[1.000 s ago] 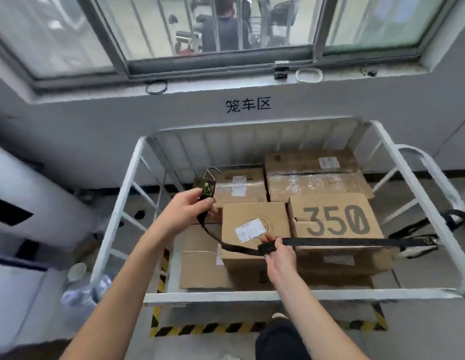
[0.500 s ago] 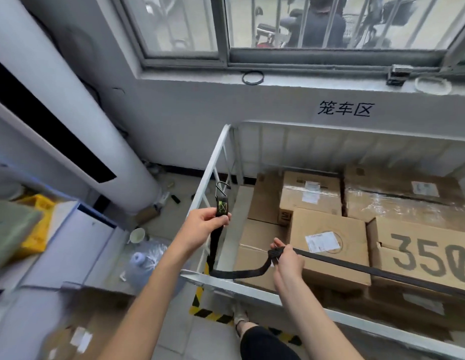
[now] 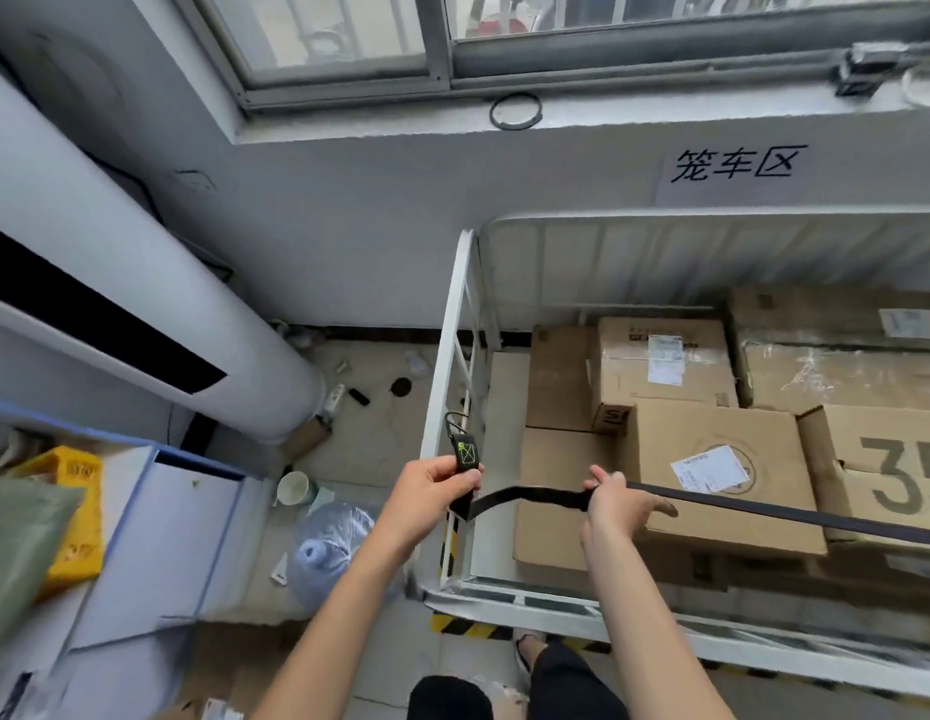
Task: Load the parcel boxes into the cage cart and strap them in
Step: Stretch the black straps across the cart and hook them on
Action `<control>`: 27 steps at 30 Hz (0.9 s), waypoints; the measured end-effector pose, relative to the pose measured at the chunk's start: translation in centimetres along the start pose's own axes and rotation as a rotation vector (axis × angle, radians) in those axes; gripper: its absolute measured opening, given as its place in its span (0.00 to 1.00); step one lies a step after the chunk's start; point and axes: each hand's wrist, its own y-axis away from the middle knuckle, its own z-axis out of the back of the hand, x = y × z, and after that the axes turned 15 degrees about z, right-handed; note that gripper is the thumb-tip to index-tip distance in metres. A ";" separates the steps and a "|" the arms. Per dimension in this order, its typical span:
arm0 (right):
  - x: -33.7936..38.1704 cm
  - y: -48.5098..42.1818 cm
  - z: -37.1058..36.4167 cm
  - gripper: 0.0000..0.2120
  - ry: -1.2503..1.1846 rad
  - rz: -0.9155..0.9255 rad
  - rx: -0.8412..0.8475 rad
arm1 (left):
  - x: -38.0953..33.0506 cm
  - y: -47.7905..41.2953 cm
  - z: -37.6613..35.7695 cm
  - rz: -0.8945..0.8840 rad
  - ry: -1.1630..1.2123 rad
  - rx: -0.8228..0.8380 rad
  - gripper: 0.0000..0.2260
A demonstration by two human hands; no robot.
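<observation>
The black strap (image 3: 525,497) is held in both hands at the near-left corner of the white cage cart (image 3: 449,356). Its end tab, just below the metal hook (image 3: 452,422), is pinched by the left hand (image 3: 432,493) beside the cart's left rail. The right hand (image 3: 616,504) is closed around the webbing, which runs right across the parcel boxes (image 3: 712,459) stacked inside the cart. A water jug (image 3: 330,550) is seen on the floor at left.

Single head-worn wide-angle view, looking forward and steeply down, close over cage cart (image 3: 455,324) left corner, facing the window wall (image 3: 400,210)
</observation>
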 end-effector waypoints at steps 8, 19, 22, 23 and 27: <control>1.6 1.4 -0.9 0.28 0.133 0.370 -0.037 | -2.6 -3.7 1.2 0.044 -0.086 0.214 0.05; -1.5 5.4 -2.5 0.16 -0.201 0.182 0.366 | -5.6 -6.6 -1.5 0.063 -0.143 0.447 0.08; -1.3 5.9 -3.0 0.12 -0.152 0.189 0.509 | -4.8 -6.8 -2.6 0.104 -0.091 0.493 0.09; -1.2 5.8 -3.1 0.11 -0.105 0.200 0.552 | -4.6 -6.9 -2.8 0.114 -0.068 0.477 0.09; -0.7 4.3 -3.3 0.06 0.036 0.210 0.617 | -4.0 -7.1 -3.3 0.130 -0.065 0.380 0.08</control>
